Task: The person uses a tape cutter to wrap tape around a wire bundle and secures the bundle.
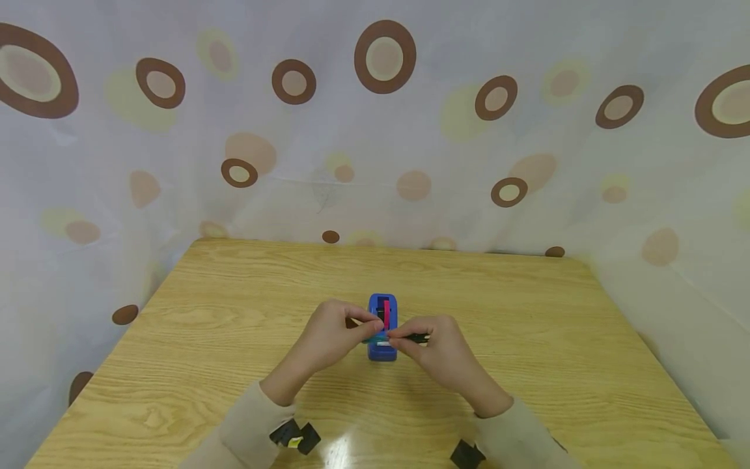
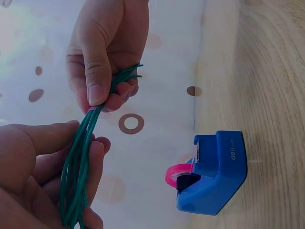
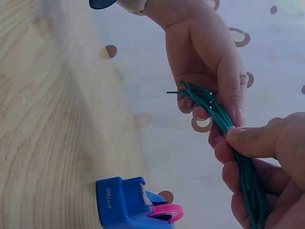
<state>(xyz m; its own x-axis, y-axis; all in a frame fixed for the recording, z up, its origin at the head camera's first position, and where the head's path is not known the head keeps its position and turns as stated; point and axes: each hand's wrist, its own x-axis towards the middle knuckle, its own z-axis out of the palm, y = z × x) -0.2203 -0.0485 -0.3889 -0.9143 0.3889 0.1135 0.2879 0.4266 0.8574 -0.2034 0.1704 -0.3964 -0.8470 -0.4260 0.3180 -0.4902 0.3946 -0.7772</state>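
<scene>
A bundle of thin green wires (image 2: 76, 167) is held between both hands above the table. My left hand (image 1: 331, 335) grips one part of it, the thumb laid along the wires and the fingers curled behind. With thumb and fingers, my right hand (image 1: 442, 348) pinches the bundle close beside the left fingertips. A small piece of pinkish clear tape (image 3: 220, 139) shows on the wires at the right thumb and fingertips. Loose wire ends stick out past each palm. Just beyond the hands, a blue tape dispenser (image 1: 383, 355) with a pink ring (image 3: 169, 210) stands on the table.
The wood-grain table (image 1: 234, 286) spreads out around the hands. Behind it and along its sides hangs a pale sheet (image 1: 445, 156) with brown ring patterns. Black patches (image 1: 467, 454) sit by the cuffs of the light sleeves (image 1: 246, 426).
</scene>
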